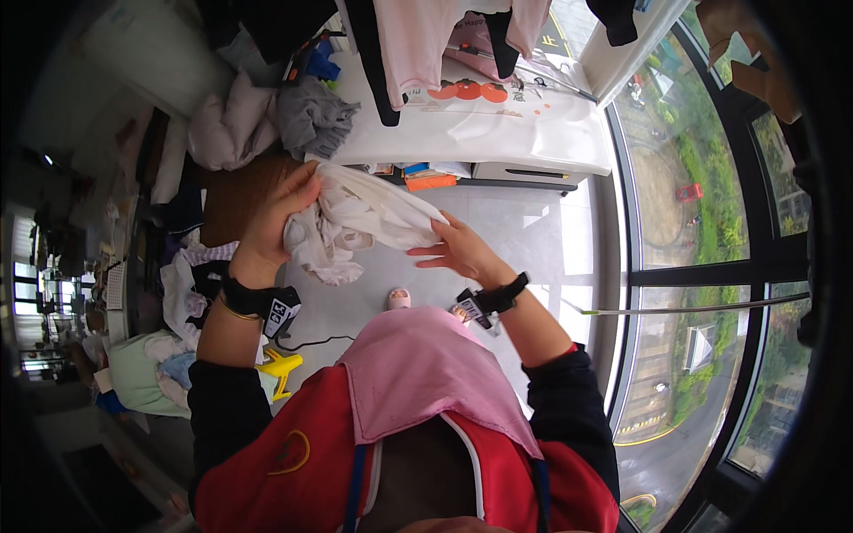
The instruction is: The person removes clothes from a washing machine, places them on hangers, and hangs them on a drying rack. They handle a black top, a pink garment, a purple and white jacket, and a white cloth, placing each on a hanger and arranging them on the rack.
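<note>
A crumpled white cloth garment (360, 216) hangs stretched between my two hands, above the tiled floor. My left hand (283, 220) grips its bunched end, with loose folds drooping beside the palm. At the other end, my right hand (460, 246) pinches a taut part of the fabric between thumb and fingers, the lower fingers spread. A pink cloth (426, 373) lies over the front of my red vest (300, 460). Which kind of garment the white one is, I cannot tell.
Ahead stands a white-covered table (466, 133) with a shelf below; pink clothes (413, 46) hang over it. A grey garment (316, 116) and a pillow (230, 126) lie at its left. Clothes are heaped (156, 366) at left, near a yellow plastic object (280, 370). Windows (686, 200) line the right.
</note>
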Tool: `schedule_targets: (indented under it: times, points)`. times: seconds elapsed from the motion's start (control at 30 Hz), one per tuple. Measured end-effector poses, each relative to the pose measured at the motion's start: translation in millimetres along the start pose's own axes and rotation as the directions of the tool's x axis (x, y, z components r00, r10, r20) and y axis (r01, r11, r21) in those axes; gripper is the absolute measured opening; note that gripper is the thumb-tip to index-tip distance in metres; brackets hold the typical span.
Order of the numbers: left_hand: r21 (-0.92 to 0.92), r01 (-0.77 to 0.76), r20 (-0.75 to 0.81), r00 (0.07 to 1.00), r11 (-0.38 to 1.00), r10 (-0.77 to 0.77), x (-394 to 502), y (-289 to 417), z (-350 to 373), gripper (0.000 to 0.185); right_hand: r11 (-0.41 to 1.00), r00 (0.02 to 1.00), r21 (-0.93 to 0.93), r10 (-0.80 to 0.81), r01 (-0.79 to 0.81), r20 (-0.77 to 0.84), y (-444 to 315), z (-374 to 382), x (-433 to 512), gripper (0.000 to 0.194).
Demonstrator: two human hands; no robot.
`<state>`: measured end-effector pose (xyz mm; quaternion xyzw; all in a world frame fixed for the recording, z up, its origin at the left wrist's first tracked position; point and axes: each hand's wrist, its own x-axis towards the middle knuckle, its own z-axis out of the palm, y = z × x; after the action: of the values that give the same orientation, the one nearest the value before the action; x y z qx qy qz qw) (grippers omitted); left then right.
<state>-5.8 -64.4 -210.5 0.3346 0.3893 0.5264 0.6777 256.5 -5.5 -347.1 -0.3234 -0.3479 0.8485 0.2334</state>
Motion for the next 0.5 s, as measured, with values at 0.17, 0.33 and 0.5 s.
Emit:
schedule_targets:
  times: [0.17,0.33,0.5]
  points:
    - [-0.231,-0.020,0.057,0.998,0.973,0.033,-20.7,-10.5,-12.2,0.040,0.511,0.938,0.859,-0.284,-0.026,0.197,-27.2,5.4,9.3,0.044]
    - [-0.453,-0.009,0.165,0.982,0.892,0.094,-23.4,-6.2,-13.6,0.029,0.873,0.854,0.488,-0.232,-0.028,0.465,-101.6,0.1,-63.2,0.050]
    - [-0.309,0.001,0.580,0.793,0.951,0.187,-18.5,37.9,20.5,0.013,0.543,0.405,-0.616,0.466,0.571,0.787,-164.0,74.3,-102.8,0.021]
